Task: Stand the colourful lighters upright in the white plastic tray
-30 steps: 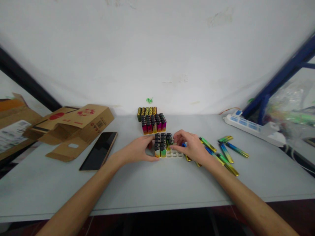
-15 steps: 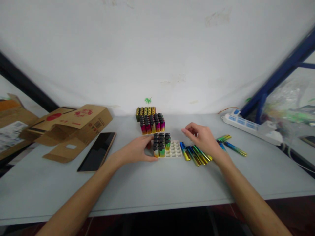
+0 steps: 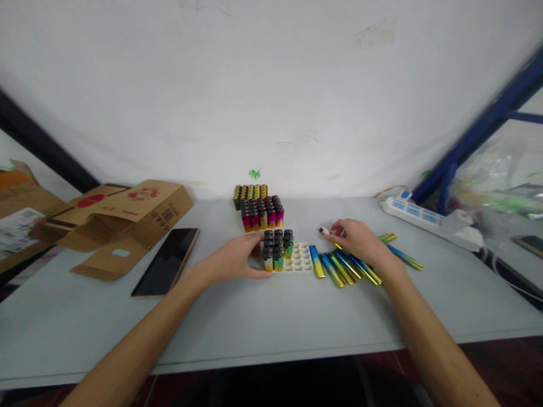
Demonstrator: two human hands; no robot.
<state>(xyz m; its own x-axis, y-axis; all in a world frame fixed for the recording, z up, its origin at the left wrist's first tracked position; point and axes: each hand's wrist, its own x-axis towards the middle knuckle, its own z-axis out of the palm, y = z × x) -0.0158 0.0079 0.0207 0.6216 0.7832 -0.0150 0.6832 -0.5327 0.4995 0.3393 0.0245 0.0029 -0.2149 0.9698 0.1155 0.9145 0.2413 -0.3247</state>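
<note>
My left hand [image 3: 235,257] is curled around the left end of a white tray [image 3: 302,261] with round holes, its thumb at the near corner. Black-topped lighters [image 3: 279,260] stand upright in the tray's left part, while holes on the right show bare. My right hand [image 3: 354,237] pinches a lighter [image 3: 324,230] whose black-and-metal top pokes out to the left; its body is mostly hidden by the fingers. Below that hand, several shiny blue, green and gold tubes [image 3: 333,270] lie side by side, seemingly lighter sleeves or bodies. Another tube [image 3: 405,257] lies farther right.
Behind the tray stand a block of pink-and-gold lighters [image 3: 263,217] and a yellow-topped block [image 3: 250,192]. A phone [image 3: 167,260] and an open cardboard box [image 3: 136,215] are at left. A white power strip [image 3: 432,217] lies at right.
My right hand has shifted slightly right, and a lighter top now shows between its fingertips. More of the shiny tubes are uncovered beneath it. The left hand stays at the tray.
</note>
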